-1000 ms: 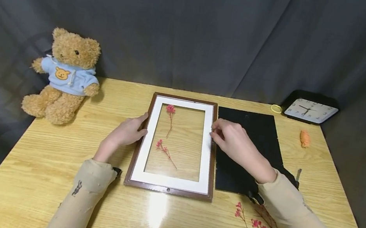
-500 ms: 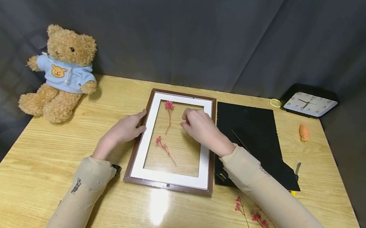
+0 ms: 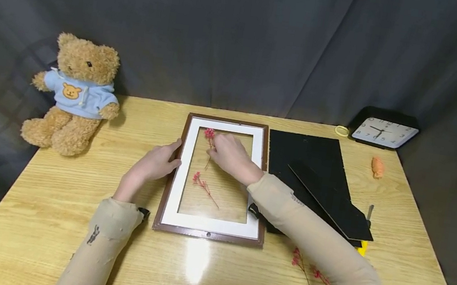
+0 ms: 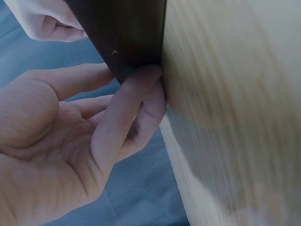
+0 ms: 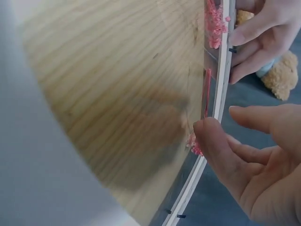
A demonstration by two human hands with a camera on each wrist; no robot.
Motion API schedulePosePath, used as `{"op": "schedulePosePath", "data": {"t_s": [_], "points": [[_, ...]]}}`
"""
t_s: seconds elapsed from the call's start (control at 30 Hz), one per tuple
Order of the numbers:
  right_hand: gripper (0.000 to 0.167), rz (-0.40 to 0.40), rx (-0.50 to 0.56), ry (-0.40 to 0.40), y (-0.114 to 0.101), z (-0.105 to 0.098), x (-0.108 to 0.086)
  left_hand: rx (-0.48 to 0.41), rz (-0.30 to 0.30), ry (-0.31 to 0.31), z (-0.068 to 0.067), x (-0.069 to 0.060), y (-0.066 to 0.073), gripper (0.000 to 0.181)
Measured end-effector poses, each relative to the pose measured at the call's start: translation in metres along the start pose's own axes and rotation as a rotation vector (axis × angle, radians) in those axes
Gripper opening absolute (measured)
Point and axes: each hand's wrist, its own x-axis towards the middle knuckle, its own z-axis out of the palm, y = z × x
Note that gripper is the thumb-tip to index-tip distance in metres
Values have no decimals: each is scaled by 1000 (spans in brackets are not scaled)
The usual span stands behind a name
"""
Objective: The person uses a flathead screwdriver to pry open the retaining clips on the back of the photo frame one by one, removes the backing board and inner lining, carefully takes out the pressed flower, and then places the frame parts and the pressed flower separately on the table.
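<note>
In the head view, a brown picture frame (image 3: pixel 164 195) with a white mat (image 3: pixel 210 225) lies on the table. Two pink dried flower sprigs, an upper one (image 3: pixel 209 133) and a lower one (image 3: pixel 204 185), lie on the clear pane inside the mat. My left hand (image 3: pixel 153 165) holds the frame's left edge, bent fingers against its side in the left wrist view. My right hand (image 3: pixel 231 155) is over the pane beside the upper sprig. From the right wrist, a finger (image 5: pixel 214 143) touches a pink sprig at the pane, with the thumb apart from it.
Right of the frame lies a black backing board (image 3: pixel 305 149) with a raised flap (image 3: pixel 334 207) and a yellow-and-grey tool (image 3: pixel 362 248) partly under it. More sprigs (image 3: pixel 297 258) lie by my right sleeve. A teddy bear (image 3: pixel 80 96), clock (image 3: pixel 385 132), yellow ring (image 3: pixel 341 131) and orange piece (image 3: pixel 377 167) stand around.
My right hand has moved left from the frame's right edge, across the pane to the upper sprig. The left hand stays at the frame's left edge. More of the black flap shows.
</note>
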Motion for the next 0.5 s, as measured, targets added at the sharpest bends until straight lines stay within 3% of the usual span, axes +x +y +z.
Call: {"op": "schedulePosePath", "data": {"t_s": [0.3, 0.5], "points": [[40, 63, -48, -40, -4, 8, 9, -5, 3, 0, 1, 1, -2, 68], [23, 68, -92, -36, -2, 12, 11, -11, 5, 2, 1, 1, -2, 68]]}}
